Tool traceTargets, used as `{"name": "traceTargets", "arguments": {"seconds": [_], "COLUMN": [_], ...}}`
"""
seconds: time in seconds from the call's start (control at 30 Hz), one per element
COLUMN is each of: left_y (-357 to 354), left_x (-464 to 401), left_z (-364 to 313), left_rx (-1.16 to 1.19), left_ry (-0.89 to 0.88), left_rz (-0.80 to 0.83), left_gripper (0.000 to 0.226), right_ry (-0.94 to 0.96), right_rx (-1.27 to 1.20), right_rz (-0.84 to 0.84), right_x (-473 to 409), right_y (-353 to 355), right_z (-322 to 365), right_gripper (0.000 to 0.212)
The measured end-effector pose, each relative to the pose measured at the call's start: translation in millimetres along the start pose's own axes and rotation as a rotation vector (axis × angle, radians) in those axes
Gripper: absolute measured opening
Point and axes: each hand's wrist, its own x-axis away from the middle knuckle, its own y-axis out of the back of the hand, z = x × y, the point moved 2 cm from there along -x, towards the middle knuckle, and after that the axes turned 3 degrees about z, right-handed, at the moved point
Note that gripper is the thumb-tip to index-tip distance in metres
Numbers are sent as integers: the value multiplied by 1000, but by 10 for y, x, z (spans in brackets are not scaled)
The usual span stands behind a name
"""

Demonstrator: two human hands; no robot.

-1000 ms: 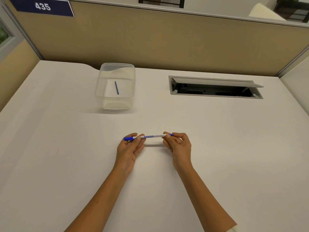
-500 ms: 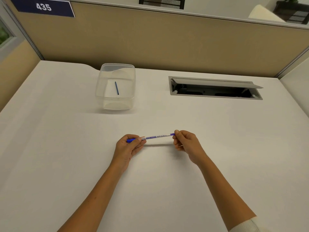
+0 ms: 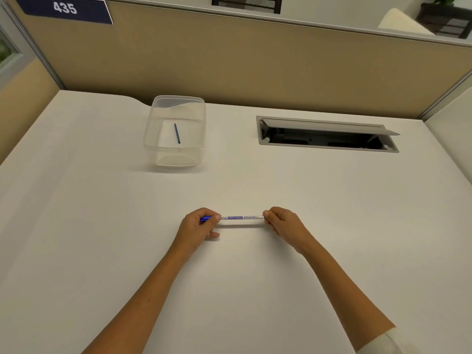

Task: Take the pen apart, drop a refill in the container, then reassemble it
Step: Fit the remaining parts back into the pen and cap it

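Note:
A white pen (image 3: pixel 241 217) with blue print and blue ends lies level, held just above the white desk (image 3: pixel 102 238). My left hand (image 3: pixel 198 227) grips its left blue end. My right hand (image 3: pixel 287 224) pinches its right end, which the fingers hide. A clear plastic container (image 3: pixel 153 139) stands at the back left. One thin blue refill (image 3: pixel 177 133) lies on its bottom.
An open grey cable hatch (image 3: pixel 327 134) is sunk into the desk at the back right. A tan partition wall (image 3: pixel 255 60) closes off the far edge, with a "435" sign (image 3: pixel 65 8) at the upper left.
My right hand slid from the pen's barrel out to its right end and rolled over it. The pen turned level. My left hand stayed on the left end.

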Motion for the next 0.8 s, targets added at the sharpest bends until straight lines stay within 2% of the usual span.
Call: {"name": "traceTargets", "arguments": {"seconds": [0.27, 0.43, 0.5, 0.67, 0.8], "left_y": [70, 79, 78, 104, 132], "left_x": [-2, -9, -10, -39, -55], "left_z": [1, 10, 18, -12, -27], "left_rx": [62, 61, 60, 183, 276], "left_ry": [-8, -18, -13, 56, 107], "left_rz": [74, 83, 79, 73, 91], "left_gripper": [12, 12, 11, 10, 13], "right_ry": [124, -18, -12, 181, 424], "right_rx": [-176, -169, -110, -20, 208], "right_rz": [-54, 78, 95, -34, -140], "right_x": [43, 33, 29, 62, 95], "right_y": [-46, -40, -46, -91, -107], "right_z": [-84, -33, 1, 91, 106], "right_gripper": [19, 40, 40, 35, 22]}}
